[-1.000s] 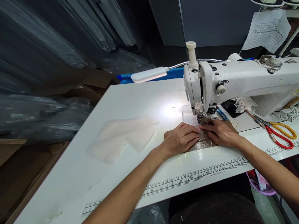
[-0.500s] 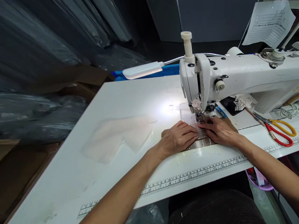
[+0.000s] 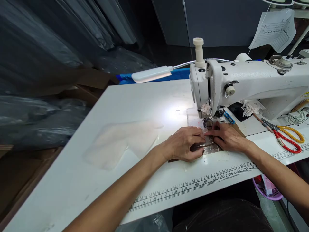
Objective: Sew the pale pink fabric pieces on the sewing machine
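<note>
At the white sewing machine, my left hand is left of the presser foot. Its fingers are curled around a slim, shiny, dark brown item whose kind I cannot make out. My right hand is just in front of the foot, its fingers bent and index finger pointing left. Those fingertips press a small piece of pale sheer fabric, mostly hidden. Below them shows a brown gridded surface on the tabletop. Sheer pale peach fabric lies flat to the left.
Red-and-yellow-handled scissors and a blue snipper-like tool lie right of the needle. A lamp reaches over the table's back edge. A printed ruler runs along the front edge; a purple basket is below.
My left hand has risen from lying flat and curled its fingers, and the slim brown item now shows beneath them. My right hand stays near the foot. The view has shifted slightly.
</note>
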Action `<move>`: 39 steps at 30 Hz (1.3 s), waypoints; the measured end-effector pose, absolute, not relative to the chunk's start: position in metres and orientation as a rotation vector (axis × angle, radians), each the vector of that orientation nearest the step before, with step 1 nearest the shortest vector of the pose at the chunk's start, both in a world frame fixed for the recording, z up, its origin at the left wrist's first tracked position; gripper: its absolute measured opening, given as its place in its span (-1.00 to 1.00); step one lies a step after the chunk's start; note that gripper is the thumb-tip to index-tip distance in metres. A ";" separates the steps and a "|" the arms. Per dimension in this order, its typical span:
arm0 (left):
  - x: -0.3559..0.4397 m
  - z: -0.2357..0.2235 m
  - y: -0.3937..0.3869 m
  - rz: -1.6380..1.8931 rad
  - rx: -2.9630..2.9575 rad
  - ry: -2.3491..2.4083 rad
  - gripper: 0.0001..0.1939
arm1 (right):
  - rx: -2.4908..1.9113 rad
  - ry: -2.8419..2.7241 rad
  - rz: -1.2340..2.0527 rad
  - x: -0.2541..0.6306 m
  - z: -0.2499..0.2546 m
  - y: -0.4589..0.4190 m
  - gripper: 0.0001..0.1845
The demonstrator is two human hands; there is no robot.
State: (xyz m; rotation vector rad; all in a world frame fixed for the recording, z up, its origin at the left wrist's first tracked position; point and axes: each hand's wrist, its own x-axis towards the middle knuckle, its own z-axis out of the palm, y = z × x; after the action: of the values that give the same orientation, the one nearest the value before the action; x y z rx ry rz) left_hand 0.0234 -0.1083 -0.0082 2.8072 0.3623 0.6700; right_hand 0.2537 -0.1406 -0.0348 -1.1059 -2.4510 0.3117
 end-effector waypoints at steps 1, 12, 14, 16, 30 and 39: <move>0.023 -0.009 -0.108 0.670 2.802 0.379 -0.83 | -1.116 -2.448 0.304 0.253 -0.034 -0.141 -0.62; 0.017 -0.014 -0.113 0.640 2.876 0.486 -0.79 | -1.174 -2.473 0.273 0.247 -0.031 -0.142 -0.58; 0.016 -0.015 -0.113 0.645 2.882 0.499 -0.78 | -1.189 -2.483 0.234 0.245 -0.030 -0.142 -0.58; 0.016 -0.016 -0.112 0.645 2.881 0.513 -0.78 | -1.219 -2.495 0.185 0.244 -0.030 -0.142 -0.58; 0.016 -0.019 -0.108 0.531 2.993 0.643 -0.66 | -1.201 -2.488 0.176 0.243 -0.026 -0.143 -0.59; 0.017 -0.017 -0.106 0.350 3.010 0.760 -0.57 | -1.259 -2.509 0.198 0.241 -0.021 -0.145 -0.59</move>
State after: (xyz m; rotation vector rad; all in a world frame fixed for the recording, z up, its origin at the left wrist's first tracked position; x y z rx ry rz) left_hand 0.0173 -0.1064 -0.0167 3.0103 0.7595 0.3495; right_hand 0.2410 -0.1455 -0.0206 -1.2594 -2.5090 0.1984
